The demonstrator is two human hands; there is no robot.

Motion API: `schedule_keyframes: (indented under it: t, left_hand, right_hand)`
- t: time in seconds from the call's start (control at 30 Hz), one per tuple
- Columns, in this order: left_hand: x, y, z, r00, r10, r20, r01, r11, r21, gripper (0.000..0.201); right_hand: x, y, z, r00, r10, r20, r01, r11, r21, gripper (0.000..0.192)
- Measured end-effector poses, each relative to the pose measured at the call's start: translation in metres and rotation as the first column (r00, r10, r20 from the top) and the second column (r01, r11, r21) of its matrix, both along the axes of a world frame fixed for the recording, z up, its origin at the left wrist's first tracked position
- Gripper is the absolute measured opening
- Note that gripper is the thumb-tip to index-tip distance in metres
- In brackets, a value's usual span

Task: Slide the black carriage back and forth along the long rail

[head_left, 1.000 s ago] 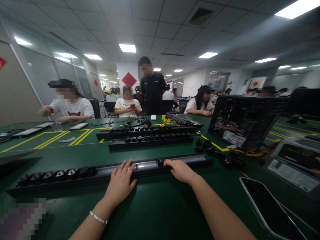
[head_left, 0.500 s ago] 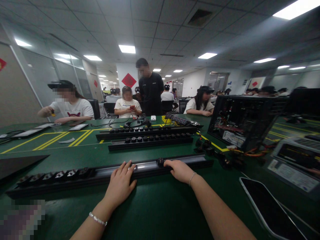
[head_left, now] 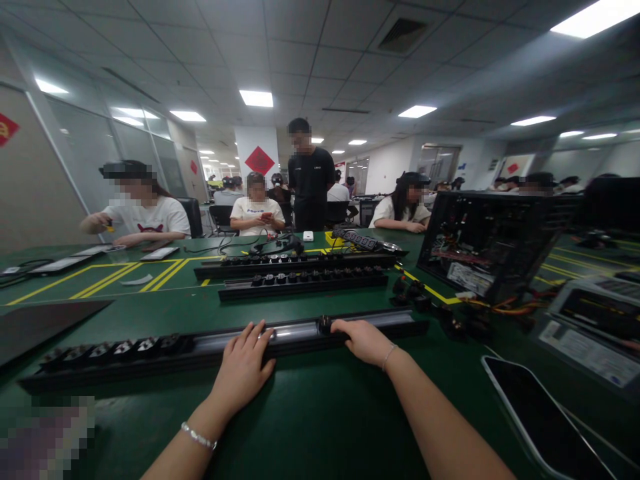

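Long black rail point(head_left: 225, 350) lies left–right across the near green table point(head_left: 310, 413). Left hand point(head_left: 243, 370) rests flat, fingers spread, on its middle, gripping nothing. Right hand point(head_left: 364, 341), fingers curled, touches a small black socket module point(head_left: 325, 325) seated in the rail's channel just left of it.

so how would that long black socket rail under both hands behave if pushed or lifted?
The socket rail looks like a rigid channel, so it would probably slide flat without rolling. Lifted at one end it would likely swing. The left hand and right hand rest spread along it.
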State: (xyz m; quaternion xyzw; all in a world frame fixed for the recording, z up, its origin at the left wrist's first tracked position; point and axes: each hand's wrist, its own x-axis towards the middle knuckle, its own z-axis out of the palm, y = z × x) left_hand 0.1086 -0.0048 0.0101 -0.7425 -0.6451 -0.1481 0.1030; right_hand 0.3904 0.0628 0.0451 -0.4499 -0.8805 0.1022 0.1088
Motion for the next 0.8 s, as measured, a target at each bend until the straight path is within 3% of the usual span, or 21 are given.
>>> schedule_keyframes:
  t: [0.43, 0.6, 0.7, 0.8]
  left_hand:
    - [0.0, -0.001, 0.0, 1.0, -0.004, 0.002, 0.004, 1.0, 0.009, 0.052]
    - [0.0, 0.0, -0.001, 1.0, 0.002, -0.011, -0.002, 1.0, 0.015, 0.053]
    - [0.0, 0.001, -0.002, 1.0, 0.004, -0.012, -0.004, 1.0, 0.022, 0.052]
    - [0.001, 0.002, -0.003, 1.0, 0.005, -0.003, -0.005, 1.0, 0.027, 0.052]
  right_hand:
    - [0.0, 0.0, 0.0, 0.999, -0.038, -0.025, 0.038, 0.999, 0.005, 0.036]
    - [-0.005, -0.004, -0.002, 0.989, -0.044, -0.14, 0.053, 0.997, 0.061, 0.017]
    - [-0.021, -0.008, -0.006, 0.95, -0.173, -0.261, 0.223, 0.959, 0.175, 0.014]
    - [-0.042, -0.009, -0.013, 0.85, -0.367, -0.378, 0.478, 0.838, 0.262, 0.026]
